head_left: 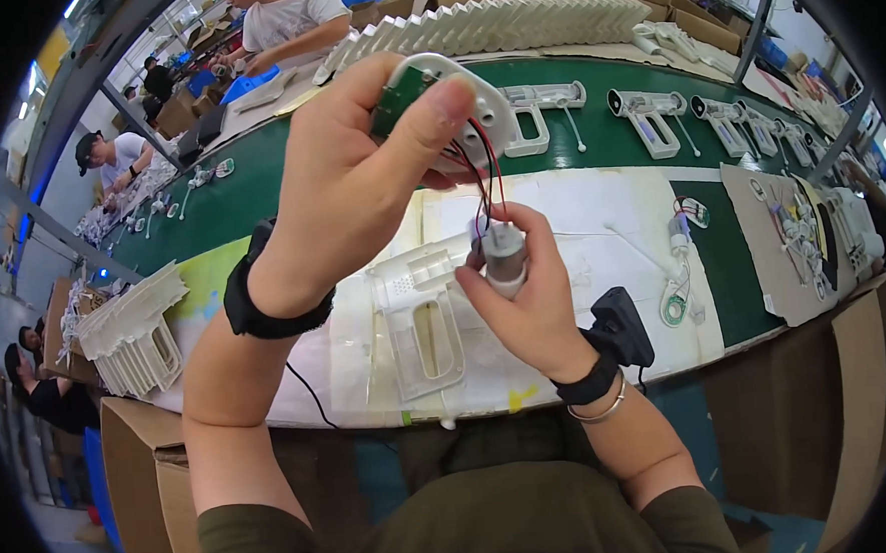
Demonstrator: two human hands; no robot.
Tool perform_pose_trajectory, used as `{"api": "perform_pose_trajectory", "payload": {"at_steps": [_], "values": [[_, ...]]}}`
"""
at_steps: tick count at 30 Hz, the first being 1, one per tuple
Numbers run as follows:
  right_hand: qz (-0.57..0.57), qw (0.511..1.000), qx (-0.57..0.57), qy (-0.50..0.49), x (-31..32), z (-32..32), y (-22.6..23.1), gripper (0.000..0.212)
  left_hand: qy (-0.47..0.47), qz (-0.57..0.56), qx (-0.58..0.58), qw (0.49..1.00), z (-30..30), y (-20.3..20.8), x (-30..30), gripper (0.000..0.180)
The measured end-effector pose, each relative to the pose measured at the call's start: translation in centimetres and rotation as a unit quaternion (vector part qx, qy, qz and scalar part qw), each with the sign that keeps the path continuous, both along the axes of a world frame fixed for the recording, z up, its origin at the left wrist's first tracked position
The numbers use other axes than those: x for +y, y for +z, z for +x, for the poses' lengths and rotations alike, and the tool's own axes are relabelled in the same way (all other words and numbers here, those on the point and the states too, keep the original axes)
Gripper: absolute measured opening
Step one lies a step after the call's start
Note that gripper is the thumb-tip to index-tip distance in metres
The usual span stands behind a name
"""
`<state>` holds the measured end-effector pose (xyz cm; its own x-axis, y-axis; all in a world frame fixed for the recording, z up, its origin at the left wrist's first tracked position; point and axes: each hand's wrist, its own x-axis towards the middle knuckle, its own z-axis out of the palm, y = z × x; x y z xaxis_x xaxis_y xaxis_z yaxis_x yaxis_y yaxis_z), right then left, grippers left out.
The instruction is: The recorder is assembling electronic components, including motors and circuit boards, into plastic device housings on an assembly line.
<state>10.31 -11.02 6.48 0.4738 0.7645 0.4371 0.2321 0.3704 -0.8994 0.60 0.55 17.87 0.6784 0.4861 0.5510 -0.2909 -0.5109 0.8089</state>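
Note:
Raised in front of me, my left hand (357, 171) is closed around a rounded white plastic cover (492, 109) with a green circuit board (401, 96) against it. Lower and to the right, my right hand (535, 307) grips a small cylindrical motor (505, 253) in a white holder. Red and black wires (486, 174) run between the cover and the motor. Beneath my hands, a white plastic housing half (415, 323) with a handle opening lies on the pale work sheet (599, 203). To its right rests another wired motor (678, 236) with a small round board (675, 304).
Partly assembled white housings (650, 120) line the green conveyor surface (597, 153) beyond. Stacked white shells (140, 332) stand at left, with a long row of shells (490, 29) behind. A cardboard sheet (778, 259) with parts lies right. Other people (295, 29) work farther off.

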Motion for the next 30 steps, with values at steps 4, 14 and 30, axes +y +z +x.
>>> {"api": "perform_pose_trajectory", "payload": {"at_steps": [4, 14, 30], "values": [[-0.018, 0.997, 0.042, 0.068, -1.2, 1.1, 0.8, 0.039, 0.066, 0.096, -0.012, 0.993, -1.2, -0.4, 0.4, 0.027], [-0.109, 0.939, -0.174, 0.277, -3.6, 4.5, 5.5, 0.026, 0.072, 0.129, 0.076, 0.986, -6.3, -0.9, -1.2, 0.027], [-0.221, 0.831, -0.493, 0.135, 8.7, 4.8, -5.7, 0.021, 0.269, -0.217, 0.246, 0.905, -9.1, -17.2, 4.0, 0.029]]}}
